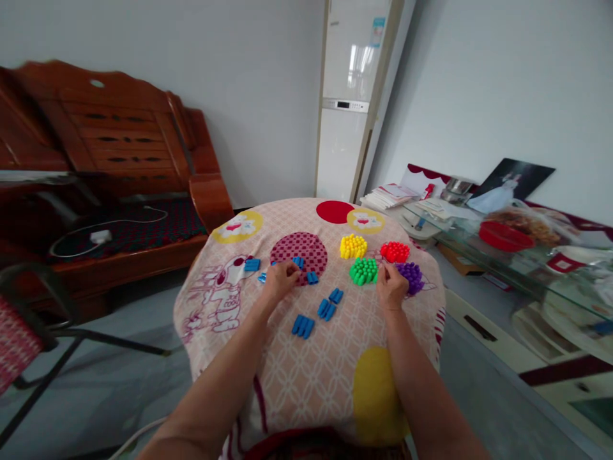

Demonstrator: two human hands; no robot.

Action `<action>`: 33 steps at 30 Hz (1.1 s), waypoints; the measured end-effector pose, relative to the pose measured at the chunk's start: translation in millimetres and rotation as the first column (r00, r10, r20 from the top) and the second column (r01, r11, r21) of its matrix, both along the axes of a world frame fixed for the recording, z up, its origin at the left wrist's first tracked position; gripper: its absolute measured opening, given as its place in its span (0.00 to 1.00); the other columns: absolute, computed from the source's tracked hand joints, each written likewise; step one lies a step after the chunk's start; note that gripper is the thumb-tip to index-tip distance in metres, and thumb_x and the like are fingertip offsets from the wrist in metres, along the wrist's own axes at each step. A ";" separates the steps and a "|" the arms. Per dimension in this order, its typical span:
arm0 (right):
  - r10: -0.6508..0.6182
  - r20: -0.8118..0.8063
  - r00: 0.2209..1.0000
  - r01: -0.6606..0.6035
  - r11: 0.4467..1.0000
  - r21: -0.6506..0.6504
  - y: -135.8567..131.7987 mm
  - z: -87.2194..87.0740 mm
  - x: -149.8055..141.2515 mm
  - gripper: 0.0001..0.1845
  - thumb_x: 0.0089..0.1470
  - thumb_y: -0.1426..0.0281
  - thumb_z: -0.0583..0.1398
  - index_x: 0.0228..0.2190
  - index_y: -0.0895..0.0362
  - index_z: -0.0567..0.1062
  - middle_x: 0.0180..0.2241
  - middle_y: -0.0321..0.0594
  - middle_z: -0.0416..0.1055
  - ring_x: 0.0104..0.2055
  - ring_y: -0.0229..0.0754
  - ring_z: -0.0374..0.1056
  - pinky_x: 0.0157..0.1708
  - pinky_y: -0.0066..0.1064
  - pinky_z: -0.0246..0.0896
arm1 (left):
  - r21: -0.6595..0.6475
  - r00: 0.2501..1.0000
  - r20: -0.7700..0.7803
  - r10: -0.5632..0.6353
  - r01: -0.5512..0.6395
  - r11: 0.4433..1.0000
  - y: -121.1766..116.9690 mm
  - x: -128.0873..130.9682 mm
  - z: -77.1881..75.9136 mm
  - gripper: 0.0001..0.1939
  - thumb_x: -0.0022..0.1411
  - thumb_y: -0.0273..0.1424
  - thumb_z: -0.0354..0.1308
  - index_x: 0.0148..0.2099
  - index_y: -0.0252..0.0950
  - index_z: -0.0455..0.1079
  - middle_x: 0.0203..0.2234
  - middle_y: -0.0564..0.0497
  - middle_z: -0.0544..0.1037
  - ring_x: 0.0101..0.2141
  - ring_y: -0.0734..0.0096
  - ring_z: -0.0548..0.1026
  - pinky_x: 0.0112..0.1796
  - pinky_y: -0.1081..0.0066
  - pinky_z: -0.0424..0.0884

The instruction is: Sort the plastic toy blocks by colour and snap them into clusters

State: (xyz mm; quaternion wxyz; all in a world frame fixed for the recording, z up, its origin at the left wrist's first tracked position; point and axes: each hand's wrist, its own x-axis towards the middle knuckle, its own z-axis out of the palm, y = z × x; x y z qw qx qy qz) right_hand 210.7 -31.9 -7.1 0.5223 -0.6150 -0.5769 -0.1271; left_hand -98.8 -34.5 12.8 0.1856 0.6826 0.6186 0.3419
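My left hand [282, 279] is over the left middle of the cloth-covered table, its fingers curled together among small blue pieces; what they hold, if anything, is hidden. Blue pieces [303, 326] lie flat in short rows in front of it, with another blue group [252, 264] to its left. On the right, my right hand [391, 285] has its fingertips pinched between the green cluster [364, 271] and the purple cluster [410, 278]; I cannot make out anything in them. Behind these stand a yellow cluster [353, 246] and a red cluster [395, 252] of small pegs.
A patterned tablecloth [292, 374] covers the round table. To the right is a glass-topped cabinet [498, 268] with papers, a red bowl [505, 236] and a photo. A wooden bench [115, 147] and a metal-legged chair [43, 332] stand left.
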 end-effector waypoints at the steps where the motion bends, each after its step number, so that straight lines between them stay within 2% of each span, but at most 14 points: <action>1: 0.024 0.017 1.000 -0.024 1.000 0.014 -3.3 0.5 -4.3 0.23 0.60 0.59 0.50 0.25 0.58 0.75 0.21 0.42 0.71 0.23 0.37 0.62 0.26 0.27 0.51 | -0.007 1.000 -0.021 0.006 -0.006 1.000 -2.2 2.5 -5.1 0.07 0.56 0.29 0.55 0.32 0.35 0.75 0.26 0.51 0.80 0.28 0.69 0.75 0.31 0.73 0.67; 5: 0.166 0.063 0.984 -0.167 0.986 0.009 -27.0 -3.6 -29.1 0.22 0.62 0.61 0.51 0.26 0.59 0.76 0.21 0.42 0.71 0.23 0.36 0.63 0.27 0.26 0.52 | 0.008 0.997 -0.078 -0.002 0.002 1.000 -5.6 8.3 -15.7 0.09 0.57 0.28 0.55 0.35 0.35 0.77 0.29 0.48 0.81 0.30 0.68 0.76 0.32 0.71 0.66; 11: 0.345 -0.003 0.939 -0.338 0.918 -0.206 -65.8 -13.8 -61.7 0.20 0.61 0.61 0.51 0.27 0.58 0.77 0.21 0.39 0.71 0.22 0.35 0.61 0.26 0.26 0.51 | 0.043 1.000 -0.009 -0.025 0.025 0.999 -8.7 5.2 -14.9 0.10 0.58 0.31 0.55 0.37 0.35 0.78 0.30 0.48 0.81 0.29 0.69 0.74 0.30 0.72 0.65; 17: 0.292 -0.006 0.956 -0.269 0.874 -0.404 -81.4 -13.8 -71.4 0.17 0.59 0.64 0.52 0.24 0.57 0.75 0.22 0.40 0.72 0.25 0.38 0.62 0.27 0.27 0.49 | 0.118 0.997 0.076 0.018 -0.027 0.993 -7.3 5.0 -15.5 0.11 0.58 0.29 0.54 0.36 0.33 0.78 0.29 0.48 0.81 0.29 0.70 0.75 0.32 0.72 0.66; 22: 0.257 0.027 0.966 -0.219 0.870 -0.441 -85.5 -13.8 -75.8 0.13 0.57 0.67 0.55 0.26 0.57 0.76 0.25 0.40 0.74 0.27 0.37 0.63 0.28 0.27 0.49 | 0.090 0.998 0.055 0.020 -0.025 0.996 -4.0 5.1 -16.3 0.10 0.57 0.30 0.55 0.35 0.34 0.77 0.29 0.49 0.81 0.30 0.69 0.75 0.34 0.72 0.67; 25: 0.290 0.054 0.956 -0.241 0.872 -0.426 -85.9 -14.4 -77.9 0.11 0.56 0.69 0.55 0.28 0.57 0.77 0.27 0.40 0.75 0.28 0.38 0.65 0.30 0.27 0.53 | 0.056 0.999 0.043 0.026 -0.028 0.998 -4.4 5.3 -16.1 0.10 0.58 0.31 0.55 0.35 0.35 0.77 0.30 0.49 0.81 0.31 0.69 0.75 0.34 0.72 0.67; 29: 0.387 0.108 0.916 -0.327 0.874 -0.360 -87.8 -15.6 -81.3 0.13 0.58 0.70 0.53 0.34 0.58 0.78 0.32 0.44 0.75 0.33 0.41 0.68 0.36 0.28 0.59 | 0.030 0.999 0.031 0.039 -0.040 0.999 -8.5 5.2 -15.8 0.10 0.58 0.29 0.55 0.36 0.36 0.78 0.30 0.50 0.81 0.31 0.69 0.75 0.33 0.73 0.68; 33: 0.487 0.218 0.846 -0.382 0.838 -0.389 -91.7 -12.1 -86.8 0.20 0.63 0.68 0.50 0.51 0.58 0.74 0.40 0.46 0.74 0.41 0.43 0.69 0.43 0.30 0.61 | 0.019 0.999 0.036 0.040 -0.041 0.999 -12.0 5.0 -14.7 0.11 0.58 0.29 0.54 0.39 0.36 0.78 0.31 0.50 0.81 0.31 0.69 0.75 0.34 0.73 0.69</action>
